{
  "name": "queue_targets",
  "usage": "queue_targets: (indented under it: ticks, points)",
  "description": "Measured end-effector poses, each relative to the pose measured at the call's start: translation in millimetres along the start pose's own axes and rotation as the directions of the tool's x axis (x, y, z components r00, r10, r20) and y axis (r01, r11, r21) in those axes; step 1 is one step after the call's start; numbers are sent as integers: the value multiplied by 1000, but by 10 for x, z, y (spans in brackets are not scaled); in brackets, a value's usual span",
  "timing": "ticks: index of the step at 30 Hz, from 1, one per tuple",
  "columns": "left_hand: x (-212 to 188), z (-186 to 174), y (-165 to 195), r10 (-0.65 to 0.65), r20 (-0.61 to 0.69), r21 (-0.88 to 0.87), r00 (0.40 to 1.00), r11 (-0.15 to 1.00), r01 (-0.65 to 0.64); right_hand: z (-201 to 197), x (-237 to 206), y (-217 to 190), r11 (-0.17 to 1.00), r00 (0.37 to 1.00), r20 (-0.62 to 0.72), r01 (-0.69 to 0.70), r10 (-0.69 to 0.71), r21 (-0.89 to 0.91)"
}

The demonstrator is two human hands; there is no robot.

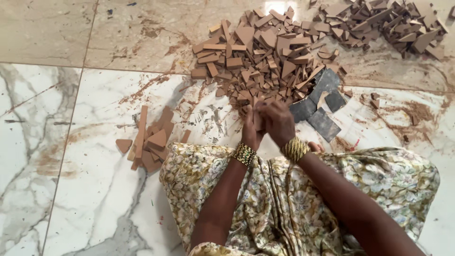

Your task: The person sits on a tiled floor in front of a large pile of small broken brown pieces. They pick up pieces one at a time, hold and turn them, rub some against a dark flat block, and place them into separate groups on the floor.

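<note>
At the bottom of the frame, closest to the lens, lies a soft cotton-like floral cloth (284,199) in cream, yellow and grey, draped in folds over the person's lap, with both bare forearms running up across it. The left hand (251,129) wears a beaded gold-and-dark bangle (244,153); the right hand (278,122) wears a stack of thin gold bangles (295,149). Both hands meet at the centre of the frame, fingers curled in and pressed together around a small brown wooden piece (259,118), of which only a thin sliver shows between them; its shape is mostly hidden.

Just above the hands, in the upper middle, spreads a big heap of brown offcuts (258,59): flat, matte, board-like bits cut as triangles, strips and small rectangles, tumbled over each other. A second, darker heap (386,23) sits in the upper right corner. Right of the hands, a few flat dark grey slabs (320,106) with a rough face lie touching the big heap's edge. At centre left, well apart from the hands, a small stack of brown strips and wedges (149,140) rests beside the cloth.

Everything lies on a glossy marble floor (71,156), white with grey veins, smeared with brown dust; the upper tiles are beige.
</note>
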State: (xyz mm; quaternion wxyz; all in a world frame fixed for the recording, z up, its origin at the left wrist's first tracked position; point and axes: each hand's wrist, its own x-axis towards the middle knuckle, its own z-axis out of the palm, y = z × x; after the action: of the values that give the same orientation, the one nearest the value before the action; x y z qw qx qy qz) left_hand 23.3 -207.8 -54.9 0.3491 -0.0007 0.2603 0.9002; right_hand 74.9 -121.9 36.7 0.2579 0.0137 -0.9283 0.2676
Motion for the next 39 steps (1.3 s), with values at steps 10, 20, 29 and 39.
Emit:
queue_targets:
  ticks: [10, 20, 29, 39]
  points:
    - [-79, 92, 68, -73, -118, -57, 990, 996, 66, -126, -13, 209, 989, 985, 89, -151, 151, -4]
    - [35, 91, 69, -30, -225, 144, 974, 988, 64, -185, -154, 52, 947, 973, 135, 214, -186, -238]
    - [-49, 263, 390, 82, -112, 349, 990, 936, -38, -148, -14, 106, 623, 805, 291, -587, 517, 516]
    - [0, 185, 352, 43, -120, -262, 992, 962, -73, -366, -89, 31, 674, 672, 472, -711, 570, 198]
